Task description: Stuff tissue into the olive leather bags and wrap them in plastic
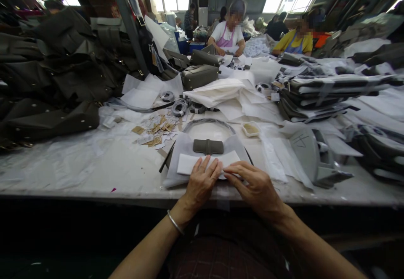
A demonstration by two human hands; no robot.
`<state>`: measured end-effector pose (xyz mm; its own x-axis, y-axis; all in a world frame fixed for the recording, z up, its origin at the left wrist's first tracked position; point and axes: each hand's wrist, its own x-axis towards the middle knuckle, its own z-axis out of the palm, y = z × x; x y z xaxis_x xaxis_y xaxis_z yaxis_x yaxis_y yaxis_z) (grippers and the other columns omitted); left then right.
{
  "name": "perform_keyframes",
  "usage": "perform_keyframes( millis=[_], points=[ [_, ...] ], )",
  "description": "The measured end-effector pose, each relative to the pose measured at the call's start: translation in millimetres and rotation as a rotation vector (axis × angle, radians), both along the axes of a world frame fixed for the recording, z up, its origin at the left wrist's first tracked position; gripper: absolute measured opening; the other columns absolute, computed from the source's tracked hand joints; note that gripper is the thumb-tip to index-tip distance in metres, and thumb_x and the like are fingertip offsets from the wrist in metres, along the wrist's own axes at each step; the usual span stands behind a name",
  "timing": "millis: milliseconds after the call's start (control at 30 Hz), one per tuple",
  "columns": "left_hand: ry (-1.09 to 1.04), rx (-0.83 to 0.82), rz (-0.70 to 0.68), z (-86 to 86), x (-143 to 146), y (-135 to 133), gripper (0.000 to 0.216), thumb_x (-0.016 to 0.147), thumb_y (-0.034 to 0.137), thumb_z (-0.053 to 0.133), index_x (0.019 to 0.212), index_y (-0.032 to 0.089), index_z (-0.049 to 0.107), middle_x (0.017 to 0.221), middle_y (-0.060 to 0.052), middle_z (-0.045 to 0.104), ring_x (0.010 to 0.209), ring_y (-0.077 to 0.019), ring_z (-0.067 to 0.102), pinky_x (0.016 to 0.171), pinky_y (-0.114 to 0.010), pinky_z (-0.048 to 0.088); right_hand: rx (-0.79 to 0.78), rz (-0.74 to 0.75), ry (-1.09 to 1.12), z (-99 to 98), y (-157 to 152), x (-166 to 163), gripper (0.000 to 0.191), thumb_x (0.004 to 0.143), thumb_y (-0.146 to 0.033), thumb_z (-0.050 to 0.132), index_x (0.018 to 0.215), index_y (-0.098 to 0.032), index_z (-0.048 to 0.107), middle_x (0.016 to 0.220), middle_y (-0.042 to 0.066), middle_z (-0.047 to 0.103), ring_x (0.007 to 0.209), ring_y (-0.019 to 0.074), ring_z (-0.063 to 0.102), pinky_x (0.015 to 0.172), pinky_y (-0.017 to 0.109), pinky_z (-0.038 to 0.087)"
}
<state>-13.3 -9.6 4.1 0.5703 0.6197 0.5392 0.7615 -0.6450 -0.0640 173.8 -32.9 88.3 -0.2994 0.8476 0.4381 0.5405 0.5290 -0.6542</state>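
Observation:
A grey handbag (176, 152) lies at the table's front edge with thin white wrapping laid over it. Its dark flap tab (208, 146) shows in the middle, and a wrapped handle (208, 121) arches behind it. Across the bag, just in front of the tab, rests a folded white sheet (186, 164). My left hand (203, 178) lies on this sheet with its fingers stretched out. Thumb and fingers of my right hand (252, 184) come together at the sheet's near edge, pinching it; the fingertips are partly hidden.
Paper tags (160, 129) and coiled wrapped straps (179, 107) lie behind left. A small white dish (251, 128) and a grey tape dispenser (311, 157) stand to the right. Dark bags are heaped left (53, 73) and stacked right (331, 89). Co-workers (227, 35) sit across the table.

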Motion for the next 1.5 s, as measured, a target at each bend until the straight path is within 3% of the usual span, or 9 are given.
perform_keyframes(
  millis=[100,200,267,367,500,733,1067,1300,1500],
  points=[
    [-0.019,0.004,-0.027,3.4,2.3,1.0,0.04,0.1,0.02,0.035,0.136,0.018,0.052,0.137,-0.008,0.059,0.136,-0.0245,0.045,0.114,-0.048,0.035,0.295,0.039,-0.173,-19.5,11.7,9.4,0.018,0.094,-0.016,0.056,0.104,-0.021,0.07,0.102,0.007,0.073,0.1,0.0206,0.067,0.099,0.041,0.05],
    [-0.039,0.001,-0.045,4.6,5.3,2.4,0.038,0.102,0.023,0.033,0.131,0.015,0.056,0.132,-0.008,0.062,0.132,-0.0218,0.048,0.114,-0.042,0.035,0.338,0.06,-0.207,-42.4,18.5,16.3,0.015,0.094,-0.014,0.056,0.098,-0.021,0.069,0.098,0.006,0.073,0.096,0.0198,0.067,0.098,0.042,0.05],
    [-0.056,0.003,-0.048,3.8,6.6,3.2,0.038,0.102,0.024,0.032,0.13,0.016,0.057,0.131,-0.007,0.063,0.129,-0.0209,0.052,0.112,-0.039,0.037,0.255,0.067,-0.205,-41.7,24.1,20.2,0.012,0.094,-0.018,0.057,0.092,-0.021,0.069,0.093,0.005,0.073,0.091,0.0195,0.067,0.092,0.038,0.052],
    [-0.077,0.005,-0.049,2.8,6.0,4.2,0.04,0.103,0.024,0.029,0.134,0.019,0.054,0.133,-0.006,0.062,0.127,-0.0223,0.054,0.109,-0.04,0.039,0.001,0.089,-0.279,-16.2,48.3,21.8,0.015,0.093,-0.025,0.06,0.082,-0.022,0.069,0.081,0.002,0.072,0.078,0.0167,0.067,0.075,0.028,0.052],
    [-0.05,-0.016,-0.056,4.4,3.4,5.6,0.042,0.103,0.025,0.028,0.138,0.023,0.051,0.135,-0.005,0.06,0.127,-0.0231,0.054,0.107,-0.042,0.041,-0.314,-0.113,-0.556,14.1,118.7,10.6,0.021,0.095,-0.025,0.053,0.091,-0.021,0.073,0.097,0.005,0.074,0.095,0.0169,0.066,0.086,0.025,0.046],
    [-0.079,0.041,-0.031,5.4,3.0,5.3,0.042,0.103,0.026,0.029,0.137,0.024,0.053,0.131,-0.003,0.063,0.124,-0.0221,0.055,0.105,-0.04,0.042,-0.644,-0.362,-0.758,-17.9,224.0,-9.4,0.032,0.068,-0.039,0.081,0.083,-0.012,0.074,0.084,0.017,0.074,0.087,0.0281,0.07,0.069,0.03,0.047],
    [-0.086,0.019,-0.025,8.1,-2.5,0.5,0.044,0.103,0.023,0.026,0.136,0.025,0.055,0.131,-0.005,0.063,0.125,-0.0212,0.054,0.106,-0.04,0.042,-0.718,-0.337,-0.503,-53.5,214.7,17.0,0.016,0.07,-0.033,0.076,0.076,-0.019,0.073,0.072,0.001,0.073,0.067,0.0144,0.064,0.055,0.022,0.041],
    [-0.071,0.012,-0.011,6.7,0.7,-0.3,0.044,0.103,0.023,0.025,0.136,0.025,0.054,0.131,-0.005,0.063,0.124,-0.0218,0.054,0.105,-0.042,0.043,-0.683,-0.363,-0.516,-46.6,220.5,11.6,0.024,0.074,-0.04,0.072,0.077,-0.017,0.073,0.073,0.006,0.073,0.074,0.019,0.068,0.062,0.025,0.044],
    [-0.061,0.009,-0.011,4.6,1.0,0.1,0.042,0.102,0.023,0.03,0.138,0.024,0.052,0.132,-0.007,0.062,0.127,-0.0225,0.053,0.106,-0.043,0.042,-0.594,-0.327,-0.581,-45.2,227.9,-2.3,0.026,0.064,-0.037,0.08,0.079,-0.018,0.071,0.072,0.008,0.072,0.078,0.0217,0.069,0.065,0.026,0.048]
  ],
)
